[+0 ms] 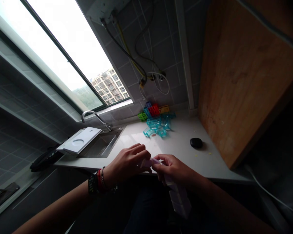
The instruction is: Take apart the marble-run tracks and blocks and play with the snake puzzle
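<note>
At the counter's front edge, my left hand is closed round the end of a pale lilac segmented strip. My right hand pinches the same strip close beside it. From under the right hand, box-like sections of the pale lilac strip hang down in front of my dark-clothed legs. The fingers partly hide where the pieces meet, so I cannot tell whether they are joined there. A dark watch and red and beaded bracelets circle my left wrist.
On the white counter lie clear teal curved pieces. Red, green and yellow blocks stand against the wall. A black rounded object lies at right, near a wooden panel. A white box partly covers the sink.
</note>
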`<action>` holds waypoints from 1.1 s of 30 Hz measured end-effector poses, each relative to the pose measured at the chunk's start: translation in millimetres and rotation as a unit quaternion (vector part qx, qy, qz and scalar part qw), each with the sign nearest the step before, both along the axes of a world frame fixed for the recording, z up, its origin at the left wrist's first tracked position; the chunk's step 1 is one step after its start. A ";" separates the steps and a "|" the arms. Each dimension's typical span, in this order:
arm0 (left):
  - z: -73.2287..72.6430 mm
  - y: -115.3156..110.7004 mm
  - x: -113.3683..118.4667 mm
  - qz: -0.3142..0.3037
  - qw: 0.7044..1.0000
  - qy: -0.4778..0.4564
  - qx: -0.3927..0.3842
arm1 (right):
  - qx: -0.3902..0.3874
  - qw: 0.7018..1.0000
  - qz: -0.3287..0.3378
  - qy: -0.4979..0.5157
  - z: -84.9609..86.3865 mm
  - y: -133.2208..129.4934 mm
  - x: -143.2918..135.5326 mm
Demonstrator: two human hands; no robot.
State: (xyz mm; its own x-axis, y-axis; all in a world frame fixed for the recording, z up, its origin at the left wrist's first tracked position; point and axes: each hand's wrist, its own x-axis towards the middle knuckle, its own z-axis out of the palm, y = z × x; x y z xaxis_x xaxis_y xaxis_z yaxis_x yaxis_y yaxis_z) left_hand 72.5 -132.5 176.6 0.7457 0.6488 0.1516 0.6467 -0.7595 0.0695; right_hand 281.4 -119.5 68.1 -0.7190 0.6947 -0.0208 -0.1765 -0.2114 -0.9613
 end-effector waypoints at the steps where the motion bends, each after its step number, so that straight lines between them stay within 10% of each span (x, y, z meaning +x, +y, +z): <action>1: -3.0 -0.5 0.4 0.018 1.000 -0.012 0.022 | 0.005 1.000 -0.028 -0.009 1.6 -1.8 -1.3; 7: -18.3 -3.7 8.9 0.122 0.980 -0.147 0.063 | 0.066 0.982 -0.175 0.001 14.2 -17.9 -9.3; 13: -13.8 -5.3 5.1 0.143 0.974 -0.177 0.000 | 0.157 0.971 -0.176 -0.033 15.8 -18.7 -8.5; 21: -8.6 3.6 -20.6 0.214 0.880 -0.233 -0.353 | 0.391 0.906 -0.111 -0.123 18.5 -13.7 8.8; 33: -24.4 4.2 6.8 0.221 0.860 -0.282 -0.364 | 0.316 0.927 -0.116 -0.163 19.0 -16.2 2.8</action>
State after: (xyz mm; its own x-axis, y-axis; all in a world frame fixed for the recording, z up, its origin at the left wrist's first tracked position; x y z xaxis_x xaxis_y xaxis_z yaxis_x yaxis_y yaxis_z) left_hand 79.4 -128.3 152.1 0.3427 0.9259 -0.1589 0.5691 -0.0700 0.8193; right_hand 284.3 -135.7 87.1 -0.5762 0.7769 0.2536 0.1754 0.4206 -0.8901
